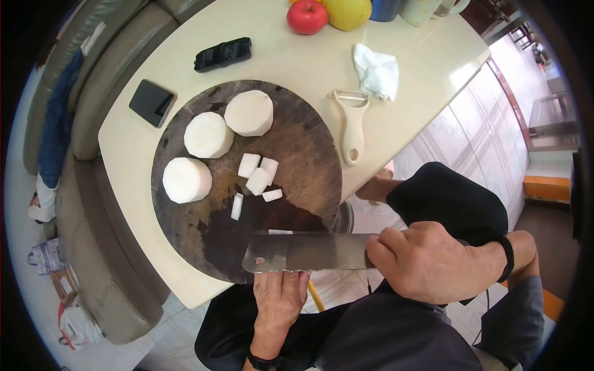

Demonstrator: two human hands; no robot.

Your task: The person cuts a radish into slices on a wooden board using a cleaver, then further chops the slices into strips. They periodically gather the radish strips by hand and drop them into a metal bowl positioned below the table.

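Observation:
My right hand (427,260) is wrapped round the handle end of a cleaver (318,251), whose wide blade reaches left over the near edge of a round wooden board (303,148). Just below the blade is my left hand (279,297), its fingertips hidden behind the steel, so what they touch cannot be seen. A white sliver (280,232) shows along the blade's far edge. Several small white pieces (257,181) lie mid-board. Three thick white rounds (187,180) stand at the board's left and far side.
On the table (133,145) are a phone (151,102), a black case (223,54), a peeler (353,127), a white cloth (376,71), a red apple (307,16), a yellow fruit (348,12) and cups. A grey sofa (108,247) stands at the left.

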